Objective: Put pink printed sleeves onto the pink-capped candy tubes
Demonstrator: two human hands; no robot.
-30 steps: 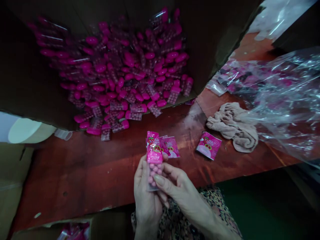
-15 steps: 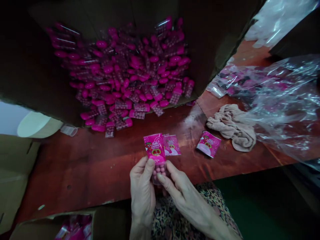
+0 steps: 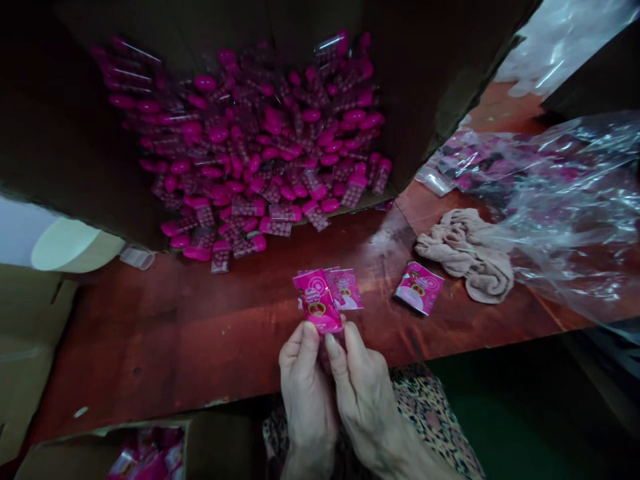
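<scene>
Brown cardboard (image 3: 27, 353) stands at the far left, and a cream-coloured roll (image 3: 75, 245) and a small clear plastic cup (image 3: 137, 258) lie further ahead of the hands. A low carton (image 3: 215, 447) sits just below and left of the left hand (image 3: 306, 393), with pink packets (image 3: 147, 455) inside. Straight ahead, a big brown carton (image 3: 425, 67) holds a heap of clear blister packs (image 3: 250, 157) filled with pink beads, each with a rounded pink end.

The left and right hands nearly meet at the centre, their fingers closed in a pinch on the pink pack (image 3: 318, 301), which stands just above them. Its header card shows a red cartoon fruit figure and a green-ringed oval; the lettering is too small to read. The right hand (image 3: 363, 400) mirrors the left.

Two similar loose cards (image 3: 345, 289) (image 3: 419, 288) lie on the glossy reddish-brown table (image 3: 175, 320) beyond the right hand, near a crumpled beige cloth (image 3: 465, 257) and a clear plastic bag (image 3: 565, 200). A leopard-print garment (image 3: 430, 407) shows below the right hand.
</scene>
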